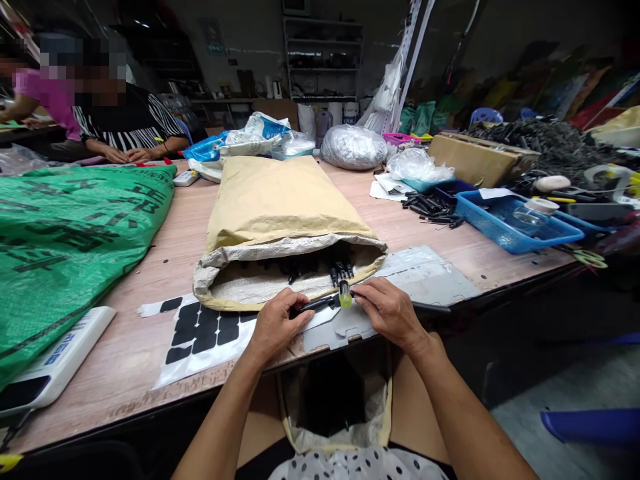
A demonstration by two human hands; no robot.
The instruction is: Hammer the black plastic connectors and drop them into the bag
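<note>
My left hand (283, 320) pinches a thin black rod (316, 305) at the table's front edge. Facing it, my right hand (387, 308) has its fingers closed on another black rod (433, 308), which sticks out to the right past the hand. Between the two hands is a small piece with a yellow-green end (345, 295), close to the inner ends of the rods. Just behind the hands lies a tan sack (285, 200), its mouth open toward me, with several black parts (341, 270) inside. A sheet of black stickers (207, 333) lies left of my left hand.
A green sack (80, 233) and a white device (75, 357) are on the left. A grey board (425, 277) lies at the right front, a blue tray (520, 223) beyond it, near a cardboard box (480, 159). Another open sack (335, 400) is on my lap. A person sits across, left.
</note>
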